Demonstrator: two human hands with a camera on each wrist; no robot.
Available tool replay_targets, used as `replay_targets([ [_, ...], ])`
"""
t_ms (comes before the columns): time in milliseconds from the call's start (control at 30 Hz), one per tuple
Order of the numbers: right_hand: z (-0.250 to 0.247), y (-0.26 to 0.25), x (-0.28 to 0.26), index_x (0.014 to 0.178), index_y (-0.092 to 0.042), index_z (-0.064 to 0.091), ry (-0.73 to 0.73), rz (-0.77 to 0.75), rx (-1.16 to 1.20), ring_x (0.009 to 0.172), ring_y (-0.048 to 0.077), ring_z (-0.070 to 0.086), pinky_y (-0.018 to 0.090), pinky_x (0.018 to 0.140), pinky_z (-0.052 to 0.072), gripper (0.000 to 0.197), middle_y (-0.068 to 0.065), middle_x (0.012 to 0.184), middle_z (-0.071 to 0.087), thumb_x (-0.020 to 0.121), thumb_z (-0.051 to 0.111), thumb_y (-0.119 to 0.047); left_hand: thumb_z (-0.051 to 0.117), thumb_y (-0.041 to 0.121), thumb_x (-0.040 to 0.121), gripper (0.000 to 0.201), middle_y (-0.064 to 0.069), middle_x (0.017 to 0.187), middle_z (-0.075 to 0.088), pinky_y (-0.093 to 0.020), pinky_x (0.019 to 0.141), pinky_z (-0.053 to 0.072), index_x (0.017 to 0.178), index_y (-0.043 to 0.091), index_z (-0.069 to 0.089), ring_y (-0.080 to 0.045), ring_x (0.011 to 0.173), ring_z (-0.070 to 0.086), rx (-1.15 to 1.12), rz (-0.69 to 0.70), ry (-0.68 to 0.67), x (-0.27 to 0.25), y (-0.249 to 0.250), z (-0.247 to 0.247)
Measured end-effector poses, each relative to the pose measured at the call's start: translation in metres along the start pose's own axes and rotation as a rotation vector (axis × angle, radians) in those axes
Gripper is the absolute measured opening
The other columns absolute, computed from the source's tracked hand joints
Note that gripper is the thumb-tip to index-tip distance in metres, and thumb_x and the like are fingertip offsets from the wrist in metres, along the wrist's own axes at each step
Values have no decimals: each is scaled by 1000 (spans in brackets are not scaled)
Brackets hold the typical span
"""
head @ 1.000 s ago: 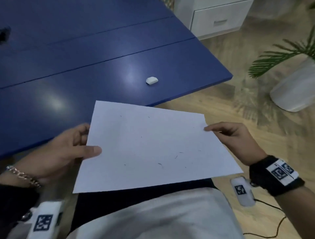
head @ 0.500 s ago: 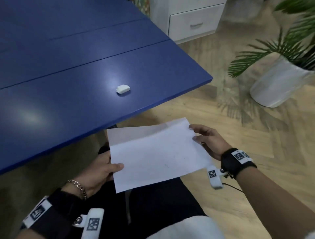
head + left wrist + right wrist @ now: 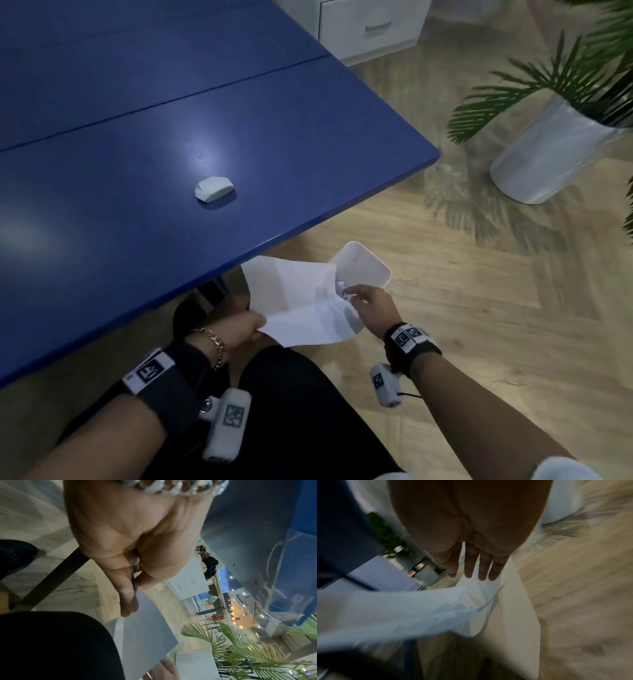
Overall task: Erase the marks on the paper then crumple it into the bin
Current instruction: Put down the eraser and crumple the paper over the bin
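Left hand point(image 3: 239, 330) is pinching the near edge of the paper point(image 3: 294, 308), right hand point(image 3: 368, 308) is bunching the far corner over the white bin point(image 3: 370, 265) beside the table point(image 3: 308, 154); worth balling it tight before letting go.

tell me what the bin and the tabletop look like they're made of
Bin: probably plastic, matte white, with a thin smooth wall and rounded corners. Tabletop: likely painted or laminated board, glossy blue; it mirrors the ceiling light and shows a straight seam between panels.
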State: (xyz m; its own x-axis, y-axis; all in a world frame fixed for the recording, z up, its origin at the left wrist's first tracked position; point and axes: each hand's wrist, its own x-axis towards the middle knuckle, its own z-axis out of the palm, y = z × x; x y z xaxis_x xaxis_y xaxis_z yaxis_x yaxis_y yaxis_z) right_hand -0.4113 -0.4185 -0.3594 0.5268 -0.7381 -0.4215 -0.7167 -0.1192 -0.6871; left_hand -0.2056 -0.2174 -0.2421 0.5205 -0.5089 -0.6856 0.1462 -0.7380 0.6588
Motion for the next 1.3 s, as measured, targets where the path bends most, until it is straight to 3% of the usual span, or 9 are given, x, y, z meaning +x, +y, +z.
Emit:
replay_targets([
  [167, 16, -42, -46, 141, -27, 63, -321, -359, -34, 130, 1, 54, 27, 114, 41, 38, -10, 149, 60, 110, 48, -39, 67, 7, 70, 28, -16, 108, 78, -58, 98, 60, 96, 15, 74, -38, 103, 75, -27, -25, -33, 20, 1, 12],
  [367, 13, -72, -82, 160, -40, 36, -531, -346, 276, 150, -11, 29, 13, 124, 21, 55, -23, 164, 37, 110, 19, -53, 59, 7, 63, 53, -8, 105, 80, -53, 98, 61, 113, 16, 75, -31, 104, 75, -71, -19, -52, 29, 2, 26],
  [533, 28, -7, -52, 161, -53, 18, -583, -202, -96, 161, 8, 8, 42, 131, -2, 58, -20, 172, 15, 106, 6, -63, 57, -16, 88, 39, -15, 115, 74, -38, 81, 63, 118, 6, 71, -29, 102, 71, -86, -40, -19, 21, 15, 34],
  [667, 30, 26, -16, 163, -33, 22, -493, -180, -633, 161, 29, 11, 69, 123, -6, 64, -4, 172, 22, 107, 5, -59, 51, -19, 91, 41, -16, 116, 72, -30, 68, 60, 118, 6, 69, -32, 105, 71, -103, -42, -12, 24, 10, 35],
  [733, 33, 25, -2, 156, -27, 33, -380, -151, -755, 160, 35, 12, 74, 119, -4, 70, 3, 171, 22, 103, 3, -63, 54, -17, 89, 37, -17, 114, 73, -36, 76, 64, 108, 10, 71, -33, 103, 72, -97, -43, 8, 23, 9, 35],
  [867, 40, -15, -9, 163, -23, 27, -252, -306, -478, 162, 25, 9, 57, 128, 2, 64, 4, 174, 16, 110, 16, -56, 62, 5, 64, 42, -15, 106, 77, -57, 93, 63, 103, 15, 74, -35, 98, 75, -57, -31, 35, 23, 9, 30],
  [1000, 45, -48, -36, 166, -37, 18, -494, -425, 161, 158, -5, 9, 23, 129, 4, 54, -19, 172, 14, 113, 19, -50, 56, 11, 61, 58, -10, 103, 80, -50, 88, 65, 115, 21, 76, -32, 95, 78, -29, -10, 4, 30, 4, 28],
  [1167, 31, -5, -11, 164, -41, 21, -499, -177, -614, 162, 28, 2, 68, 118, -21, 61, -6, 175, 14, 108, 6, -60, 59, -4, 73, 43, -16, 108, 75, -48, 85, 63, 109, 14, 73, -35, 99, 74, -70, -5, -15, 16, 12, 25],
  [1300, 21, 21, 24, 149, -28, 48, -294, -77, -810, 155, 37, 17, 76, 118, -1, 54, 5, 166, 29, 107, 23, -50, 60, 7, 60, 55, -10, 108, 75, -49, 85, 65, 112, 21, 70, -36, 105, 72, 1, 50, 2, 13, 13, 16],
])
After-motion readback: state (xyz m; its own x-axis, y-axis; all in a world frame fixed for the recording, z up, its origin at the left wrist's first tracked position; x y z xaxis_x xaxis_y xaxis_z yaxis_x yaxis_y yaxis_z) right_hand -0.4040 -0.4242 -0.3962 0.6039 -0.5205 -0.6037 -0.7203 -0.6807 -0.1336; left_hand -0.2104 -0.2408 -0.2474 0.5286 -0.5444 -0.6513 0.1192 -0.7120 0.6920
